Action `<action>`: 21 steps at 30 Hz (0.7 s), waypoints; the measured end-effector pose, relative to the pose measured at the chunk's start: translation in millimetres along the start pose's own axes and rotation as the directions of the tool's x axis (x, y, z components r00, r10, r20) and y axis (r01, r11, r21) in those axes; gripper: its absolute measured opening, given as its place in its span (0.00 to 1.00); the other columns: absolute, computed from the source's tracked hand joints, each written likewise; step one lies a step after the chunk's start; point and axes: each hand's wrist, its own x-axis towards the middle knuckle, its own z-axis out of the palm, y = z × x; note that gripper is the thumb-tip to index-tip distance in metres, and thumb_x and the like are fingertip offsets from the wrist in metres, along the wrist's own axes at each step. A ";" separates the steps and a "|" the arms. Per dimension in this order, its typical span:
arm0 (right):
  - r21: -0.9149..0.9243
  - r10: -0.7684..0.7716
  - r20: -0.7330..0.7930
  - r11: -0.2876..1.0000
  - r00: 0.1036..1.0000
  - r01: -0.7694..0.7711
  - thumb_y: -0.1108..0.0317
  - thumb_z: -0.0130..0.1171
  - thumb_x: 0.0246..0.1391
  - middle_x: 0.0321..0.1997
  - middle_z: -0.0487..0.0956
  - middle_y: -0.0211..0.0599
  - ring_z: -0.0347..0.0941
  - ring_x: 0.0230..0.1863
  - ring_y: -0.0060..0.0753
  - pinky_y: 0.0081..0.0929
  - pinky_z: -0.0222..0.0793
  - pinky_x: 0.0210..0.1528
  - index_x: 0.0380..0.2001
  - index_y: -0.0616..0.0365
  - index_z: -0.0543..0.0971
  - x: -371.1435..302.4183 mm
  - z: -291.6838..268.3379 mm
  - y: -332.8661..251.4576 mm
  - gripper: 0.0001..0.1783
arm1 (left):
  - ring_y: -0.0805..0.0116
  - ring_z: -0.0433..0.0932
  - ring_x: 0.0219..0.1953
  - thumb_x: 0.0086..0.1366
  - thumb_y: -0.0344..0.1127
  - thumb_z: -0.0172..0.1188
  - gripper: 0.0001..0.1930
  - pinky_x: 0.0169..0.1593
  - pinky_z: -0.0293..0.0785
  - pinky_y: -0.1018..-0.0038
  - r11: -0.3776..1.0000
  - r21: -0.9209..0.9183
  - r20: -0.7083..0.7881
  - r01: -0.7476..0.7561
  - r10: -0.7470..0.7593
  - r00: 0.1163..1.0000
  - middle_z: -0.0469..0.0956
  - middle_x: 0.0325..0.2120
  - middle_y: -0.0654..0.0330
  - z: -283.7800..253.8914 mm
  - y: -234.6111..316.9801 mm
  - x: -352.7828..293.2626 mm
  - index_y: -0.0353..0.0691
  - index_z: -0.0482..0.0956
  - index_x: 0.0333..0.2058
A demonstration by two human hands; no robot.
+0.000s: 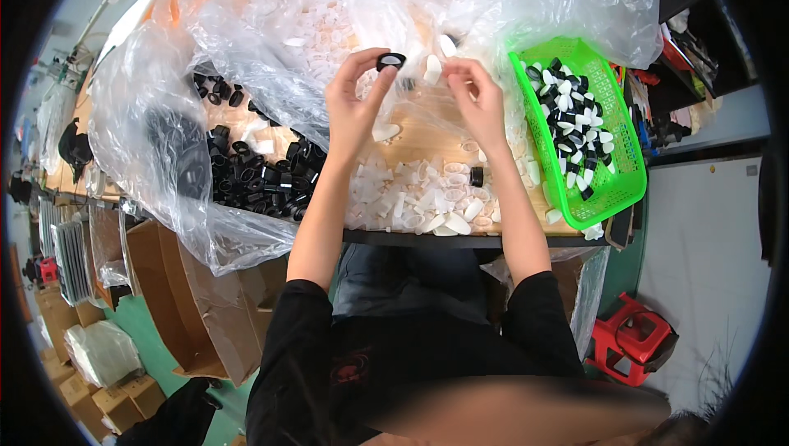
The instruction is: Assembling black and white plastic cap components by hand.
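Note:
My left hand (353,97) pinches a black plastic cap (391,60) between thumb and fingers; its opening shows pale inside. To its right, my right hand (478,101) has its fingers curled in toward the thumb. A white oval piece (432,69) is just beside those fingertips, but whether they grip it or something smaller is unclear. Another white oval piece (448,45) is just above. Below both hands, a heap of white and translucent plastic pieces (419,195) covers the near edge of the table, with one black cap (477,175) among them.
Many loose black caps (267,175) lie at the left, partly under clear plastic sheeting (148,142). A green basket (629,146) on the right holds black-and-white assembled pieces (575,121). Below stand a cardboard box (177,290) and a red stool (633,331).

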 end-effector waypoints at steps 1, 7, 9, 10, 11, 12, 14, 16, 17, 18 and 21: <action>-0.002 -0.002 0.000 1.000 1.000 0.002 0.78 0.54 0.56 0.37 0.80 0.33 0.74 0.37 0.20 0.21 0.71 0.39 0.36 0.61 0.80 -2.1 -0.1 5.5 0.07 | 0.73 0.77 0.43 0.60 0.25 0.64 0.12 0.49 0.71 0.77 0.998 -0.060 -0.050 0.034 -0.038 0.998 0.81 0.37 0.60 -1.8 -1.0 1.6 0.32 0.78 0.44; -0.118 -0.045 0.579 0.983 0.814 0.138 0.78 0.53 0.50 0.28 0.81 0.38 0.79 0.30 0.29 0.25 0.72 0.35 0.32 0.61 0.79 -16.9 16.1 -8.7 0.07 | 0.76 0.77 0.41 0.61 0.23 0.62 0.12 0.48 0.71 0.79 0.994 -0.103 -0.090 0.040 -0.049 0.995 0.80 0.37 0.61 -10.5 -4.0 4.5 0.31 0.77 0.44; -0.199 0.045 0.649 0.974 0.760 0.112 0.79 0.52 0.49 0.31 0.81 0.39 0.78 0.32 0.37 0.31 0.73 0.37 0.35 0.59 0.79 -22.8 28.1 -9.2 0.10 | 0.76 0.77 0.42 0.62 0.22 0.61 0.13 0.47 0.71 0.80 0.997 -0.073 -0.070 0.036 -0.041 0.997 0.80 0.38 0.60 -11.7 -1.5 4.1 0.31 0.76 0.46; -0.288 -0.057 0.603 0.914 0.796 0.284 0.79 0.53 0.49 0.34 0.79 0.39 0.77 0.35 0.40 0.33 0.73 0.38 0.36 0.58 0.78 -28.4 33.5 -0.4 0.11 | 0.76 0.76 0.40 0.61 0.23 0.61 0.12 0.47 0.71 0.79 0.996 -0.074 -0.084 0.041 -0.047 0.995 0.80 0.36 0.61 -9.7 0.8 4.8 0.32 0.77 0.44; -0.381 -0.167 0.565 0.816 0.808 0.435 0.79 0.53 0.49 0.36 0.78 0.39 0.76 0.38 0.42 0.35 0.73 0.40 0.37 0.57 0.78 -32.7 38.4 8.0 0.12 | 0.77 0.76 0.39 0.60 0.24 0.62 0.12 0.47 0.70 0.78 0.996 -0.075 -0.099 0.046 -0.054 0.994 0.80 0.34 0.63 -8.1 1.9 5.2 0.32 0.78 0.43; -0.382 -0.167 0.567 0.815 0.807 0.436 0.79 0.53 0.49 0.36 0.78 0.39 0.76 0.38 0.42 0.35 0.73 0.40 0.37 0.57 0.78 -33.5 43.8 10.8 0.12 | 0.77 0.76 0.39 0.60 0.24 0.62 0.12 0.47 0.70 0.78 0.996 -0.076 -0.101 0.046 -0.053 0.993 0.80 0.34 0.63 -8.2 1.5 5.6 0.32 0.78 0.43; -0.368 -0.159 0.438 0.866 0.885 0.338 0.77 0.54 0.49 0.40 0.76 0.40 0.74 0.44 0.45 0.38 0.73 0.42 0.37 0.56 0.76 -32.5 53.9 16.5 0.11 | 0.78 0.74 0.38 0.60 0.25 0.63 0.12 0.47 0.69 0.79 0.996 -0.082 -0.113 0.043 -0.052 0.992 0.80 0.35 0.63 -9.3 -0.5 6.7 0.33 0.78 0.43; -0.385 -0.235 0.417 0.829 0.878 0.404 0.77 0.54 0.50 0.41 0.75 0.41 0.74 0.45 0.45 0.38 0.73 0.43 0.36 0.58 0.76 -28.0 69.1 10.8 0.09 | 0.79 0.73 0.38 0.59 0.26 0.64 0.13 0.46 0.68 0.79 0.998 -0.062 -0.113 0.030 -0.037 0.993 0.80 0.34 0.64 -10.7 -2.9 7.1 0.33 0.79 0.43; -0.403 -0.310 0.395 0.787 0.865 0.466 0.76 0.53 0.50 0.42 0.75 0.42 0.73 0.45 0.45 0.39 0.73 0.43 0.35 0.59 0.75 -25.3 73.3 9.1 0.08 | 0.79 0.72 0.38 0.58 0.27 0.65 0.14 0.46 0.68 0.78 0.999 -0.040 -0.112 0.017 -0.021 0.994 0.80 0.34 0.65 -10.6 -4.0 7.4 0.34 0.79 0.44; -0.404 -0.311 0.390 0.788 0.867 0.464 0.76 0.53 0.50 0.42 0.75 0.42 0.73 0.45 0.45 0.39 0.73 0.43 0.35 0.59 0.75 -23.7 75.8 13.2 0.08 | 0.79 0.72 0.38 0.58 0.27 0.65 0.14 0.46 0.68 0.78 0.999 -0.039 -0.107 0.015 -0.019 0.994 0.80 0.34 0.65 -10.9 -5.3 7.4 0.34 0.79 0.44; -0.603 -0.231 0.460 0.628 0.858 0.492 0.76 0.52 0.51 0.46 0.75 0.45 0.74 0.46 0.46 0.40 0.73 0.44 0.37 0.59 0.75 -22.1 78.2 24.4 0.08 | 0.80 0.70 0.36 0.57 0.24 0.65 0.15 0.44 0.67 0.82 0.993 0.110 -0.085 -0.042 0.051 0.995 0.79 0.34 0.66 -11.3 -6.7 7.8 0.34 0.79 0.44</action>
